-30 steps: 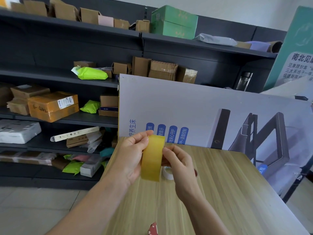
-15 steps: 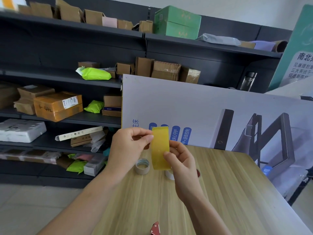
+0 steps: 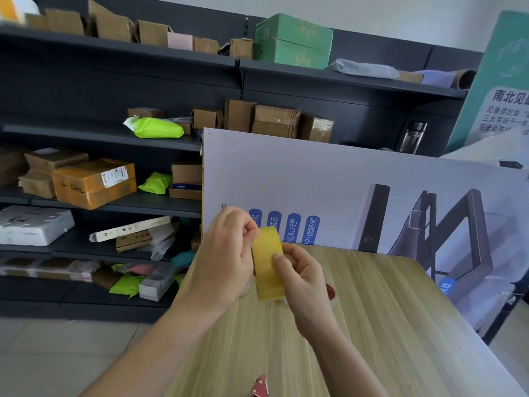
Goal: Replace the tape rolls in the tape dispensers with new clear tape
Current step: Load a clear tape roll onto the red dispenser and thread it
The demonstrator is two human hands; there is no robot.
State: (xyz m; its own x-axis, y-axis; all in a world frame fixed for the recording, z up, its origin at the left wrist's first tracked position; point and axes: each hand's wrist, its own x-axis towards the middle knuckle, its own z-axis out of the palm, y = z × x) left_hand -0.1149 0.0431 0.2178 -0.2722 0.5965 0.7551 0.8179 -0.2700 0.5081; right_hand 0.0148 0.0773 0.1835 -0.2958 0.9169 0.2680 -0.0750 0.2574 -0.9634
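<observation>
Both hands close together, clamped on one yellowish tape roll (image 3: 267,270), held upright, edge-on to cam; L hand (image 3: 226,253) pinches roll's top rim w/ thumb + fingertips; R hand (image 3: 305,279) grips lower half, thumb across outer face, fingers curled behind; roll in air above wooden table (image 3: 372,325); red piece (image 3: 259,386) at table's near edge; printed board (image 3: 329,181) stands behind table; shelves (image 3: 100,138) w/ boxes at left.

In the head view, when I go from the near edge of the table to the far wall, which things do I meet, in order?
First the red object → yellow tape roll, held by left hand and right hand → printed board → shelves with boxes.
</observation>
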